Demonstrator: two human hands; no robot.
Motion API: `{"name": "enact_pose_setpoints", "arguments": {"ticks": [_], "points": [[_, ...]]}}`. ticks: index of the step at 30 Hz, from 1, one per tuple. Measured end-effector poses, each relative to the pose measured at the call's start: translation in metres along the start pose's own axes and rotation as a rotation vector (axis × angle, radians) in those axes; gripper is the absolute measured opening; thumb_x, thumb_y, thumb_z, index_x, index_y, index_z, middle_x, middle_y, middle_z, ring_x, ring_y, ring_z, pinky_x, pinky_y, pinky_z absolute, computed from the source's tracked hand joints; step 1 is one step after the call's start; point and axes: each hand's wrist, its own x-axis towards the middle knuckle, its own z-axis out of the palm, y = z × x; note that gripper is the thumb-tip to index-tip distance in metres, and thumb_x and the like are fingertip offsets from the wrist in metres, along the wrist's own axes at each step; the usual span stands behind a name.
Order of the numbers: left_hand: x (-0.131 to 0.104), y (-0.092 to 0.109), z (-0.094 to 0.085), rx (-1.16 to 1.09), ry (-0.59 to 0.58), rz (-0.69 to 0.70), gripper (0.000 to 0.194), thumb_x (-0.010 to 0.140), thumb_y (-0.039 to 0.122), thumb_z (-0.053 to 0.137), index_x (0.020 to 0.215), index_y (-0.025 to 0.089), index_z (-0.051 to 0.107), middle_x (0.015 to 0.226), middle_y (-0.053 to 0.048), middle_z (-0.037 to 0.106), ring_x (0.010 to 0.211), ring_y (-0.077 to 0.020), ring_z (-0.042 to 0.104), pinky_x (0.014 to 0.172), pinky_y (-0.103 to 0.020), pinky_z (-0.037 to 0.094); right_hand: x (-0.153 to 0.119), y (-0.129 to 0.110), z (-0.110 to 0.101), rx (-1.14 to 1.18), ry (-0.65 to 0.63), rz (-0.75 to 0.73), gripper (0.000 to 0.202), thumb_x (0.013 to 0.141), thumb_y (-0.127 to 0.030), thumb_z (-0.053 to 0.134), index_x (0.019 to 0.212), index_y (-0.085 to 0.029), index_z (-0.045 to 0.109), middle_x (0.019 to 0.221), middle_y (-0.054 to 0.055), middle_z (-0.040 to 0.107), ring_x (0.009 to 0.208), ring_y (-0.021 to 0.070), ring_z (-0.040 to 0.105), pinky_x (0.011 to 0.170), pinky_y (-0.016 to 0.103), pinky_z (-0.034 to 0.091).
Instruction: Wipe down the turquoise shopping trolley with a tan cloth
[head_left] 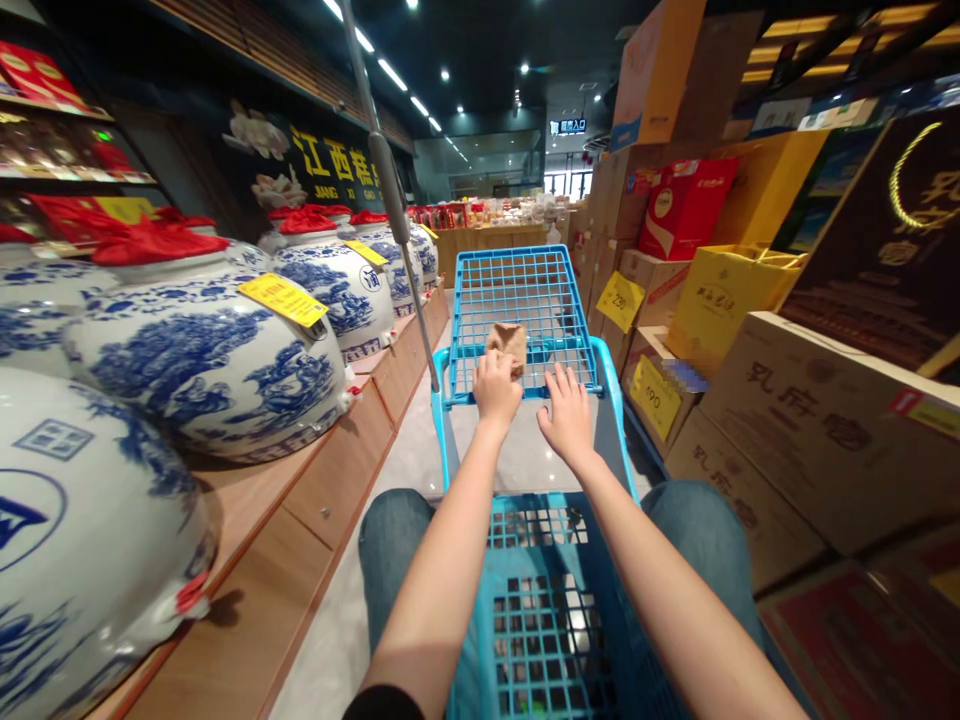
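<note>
A blue plastic shopping cart point(512, 265) stands right in front of me, its upper grid panel tilted toward me. My left hand point(496, 388) is closed on a crumpled brown cloth point(507, 342) and presses it against that panel. Beside it, my right hand point(568, 412) lies with fingers spread at the panel's lower edge, holding nothing. Below my forearms the lower basket point(487, 600) of the cart shows its grid floor. A grey metal pole point(386, 170) rises on the cart's left side.
Large blue-and-white porcelain jars point(202, 365) with red cloth tops line a low wooden platform point(352, 430) on the left. Stacked cartons point(840, 420) and gift bags point(724, 295) crowd the right. A narrow tiled aisle point(420, 440) runs ahead toward display counters point(487, 240).
</note>
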Motion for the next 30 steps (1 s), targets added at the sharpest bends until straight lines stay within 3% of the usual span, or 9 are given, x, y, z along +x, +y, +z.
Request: {"name": "enact_pose_setpoints", "arguments": {"ticks": [3,5,7,11,13,21,23,27,30], "points": [[0.007,-0.011,-0.007,0.025,0.139,-0.182,0.045,0.087,0.001,0.052,0.121,0.022,0.073,0.136,-0.015,0.067,0.129,-0.0348,0.061,0.112,-0.048,0.049,0.001,-0.001,-0.001,0.005,-0.001,0.007,0.068,0.088,-0.014,0.050,0.157,-0.013,0.054,0.174,0.016,0.042,0.163,0.0321,0.036,0.132,0.057,0.030],[0.008,-0.012,-0.007,0.040,0.153,-0.241,0.045,0.088,0.002,0.052,0.125,0.020,0.071,0.138,-0.017,0.066,0.131,-0.0366,0.060,0.112,-0.050,0.049,0.002,-0.002,-0.001,0.004,-0.004,0.013,0.068,0.089,-0.015,0.050,0.156,-0.013,0.055,0.174,0.016,0.043,0.163,0.0324,0.037,0.132,0.057,0.029],[0.006,-0.005,-0.004,0.048,0.083,-0.183,0.042,0.088,0.005,0.054,0.123,0.020,0.071,0.136,-0.017,0.067,0.130,-0.0369,0.060,0.110,-0.050,0.049,0.003,-0.003,0.000,0.004,-0.005,0.021,0.068,0.089,-0.016,0.051,0.156,-0.013,0.055,0.174,0.016,0.043,0.163,0.0329,0.036,0.131,0.057,0.029],[0.000,0.018,0.006,0.037,-0.126,0.081,0.039,0.085,0.006,0.058,0.117,0.022,0.073,0.131,-0.014,0.069,0.128,-0.0326,0.061,0.110,-0.044,0.049,0.004,-0.003,0.001,0.005,-0.008,0.026,0.068,0.089,-0.016,0.051,0.156,-0.014,0.054,0.176,0.017,0.040,0.164,0.0330,0.034,0.132,0.058,0.028],[0.000,0.020,0.006,0.027,-0.158,0.128,0.038,0.085,0.004,0.057,0.115,0.022,0.073,0.129,-0.013,0.069,0.126,-0.0314,0.061,0.110,-0.043,0.050,0.004,-0.002,0.000,0.009,-0.014,0.021,0.068,0.089,-0.015,0.051,0.157,-0.014,0.054,0.176,0.017,0.040,0.165,0.0331,0.034,0.132,0.058,0.028],[0.014,-0.015,-0.016,0.011,0.082,-0.216,0.036,0.085,0.002,0.056,0.110,0.021,0.074,0.132,-0.017,0.067,0.129,-0.0371,0.060,0.109,-0.048,0.049,0.005,-0.004,0.000,0.031,-0.009,0.022,0.068,0.088,-0.015,0.051,0.156,-0.013,0.055,0.175,0.017,0.042,0.164,0.0339,0.036,0.131,0.059,0.029],[0.011,-0.009,-0.012,0.006,0.033,-0.156,0.035,0.085,0.003,0.056,0.108,0.022,0.075,0.128,-0.015,0.069,0.126,-0.0360,0.061,0.106,-0.047,0.050,0.005,-0.005,-0.001,0.028,-0.011,0.022,0.067,0.089,-0.016,0.052,0.156,-0.013,0.055,0.175,0.017,0.042,0.164,0.0342,0.035,0.131,0.060,0.029],[0.001,0.015,0.004,0.021,-0.172,0.125,0.034,0.084,0.004,0.059,0.105,0.024,0.075,0.121,-0.011,0.072,0.121,-0.0321,0.063,0.101,-0.043,0.050,0.005,-0.005,-0.003,0.017,-0.010,0.029,0.067,0.089,-0.016,0.052,0.155,-0.014,0.055,0.175,0.017,0.042,0.164,0.0334,0.036,0.131,0.058,0.031],[0.000,0.020,0.006,0.067,-0.200,0.200,0.036,0.084,0.004,0.059,0.109,0.024,0.075,0.124,-0.012,0.072,0.124,-0.0322,0.062,0.107,-0.047,0.046,0.005,-0.005,-0.005,0.016,-0.028,0.026,0.067,0.089,-0.016,0.051,0.156,-0.012,0.054,0.175,0.017,0.041,0.163,0.0333,0.036,0.131,0.058,0.030]]}}
